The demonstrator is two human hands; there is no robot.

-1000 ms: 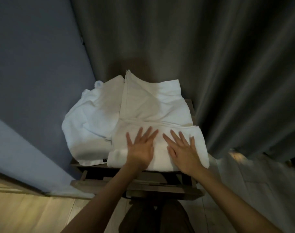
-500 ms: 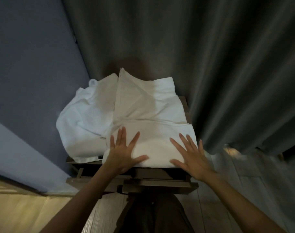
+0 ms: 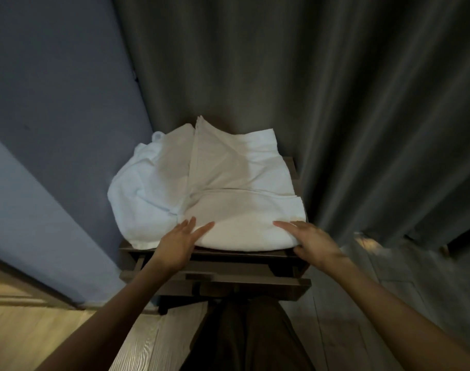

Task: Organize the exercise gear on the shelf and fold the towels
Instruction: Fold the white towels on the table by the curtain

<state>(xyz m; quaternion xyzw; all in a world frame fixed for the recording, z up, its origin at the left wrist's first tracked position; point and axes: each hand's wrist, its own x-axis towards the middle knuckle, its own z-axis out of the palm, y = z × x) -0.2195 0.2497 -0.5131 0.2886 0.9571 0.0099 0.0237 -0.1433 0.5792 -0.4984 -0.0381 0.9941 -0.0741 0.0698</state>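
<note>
A white towel (image 3: 244, 204) lies partly folded on top of a dark wooden shelf (image 3: 244, 263), its near part doubled over into a thick band. A second white towel (image 3: 143, 194) sits crumpled to its left, hanging over the shelf's left side. My left hand (image 3: 179, 243) rests with straight fingers on the near left corner of the folded band. At the band's near right corner lies my right hand (image 3: 309, 241), fingers straight, thumb at the towel's front edge.
Dark grey curtains (image 3: 335, 103) hang right behind and to the right of the shelf. A blue-grey wall (image 3: 54, 116) closes the left side. Pale wood floor (image 3: 27, 330) shows below, and my dark trousers (image 3: 244, 338) are just in front of the shelf.
Both hands have slid apart from the middle of the folded band to its near corners and drawn back toward the front edge. The towels have kept their shape.
</note>
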